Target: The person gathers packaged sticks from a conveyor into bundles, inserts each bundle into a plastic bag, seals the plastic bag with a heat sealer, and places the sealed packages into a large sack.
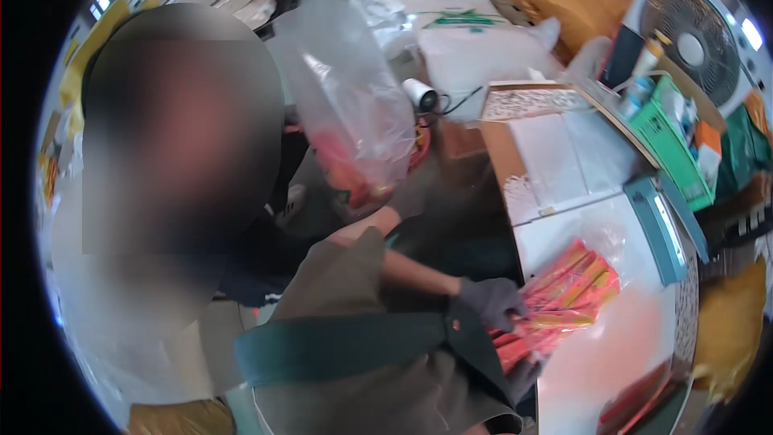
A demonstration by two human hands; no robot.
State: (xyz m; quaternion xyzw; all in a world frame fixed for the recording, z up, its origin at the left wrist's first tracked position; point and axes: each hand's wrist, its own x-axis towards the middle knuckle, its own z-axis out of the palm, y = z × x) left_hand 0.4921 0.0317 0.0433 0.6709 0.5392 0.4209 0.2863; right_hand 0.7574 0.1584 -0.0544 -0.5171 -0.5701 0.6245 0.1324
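Note:
My left hand (493,303), in a grey glove, is closed on the near edge of a clear plastic bag of red and yellow packets (576,294). That bag lies over the edge of a white work surface (564,234). Lower down, beside the bag's bottom end, my right hand (525,379) shows as a dark gloved shape; its fingers are mostly hidden by the bag and my clothing. A blurred pinkish patch of plastic (620,338) lies to the right of the bag.
A co-worker (241,242) stands at the left; a gloved hand (409,195) is beside a large clear bag (354,97) with red items. A teal device (659,229), green basket (672,141) and fan (691,48) are at the right. A white camera-like device (419,95) stands behind.

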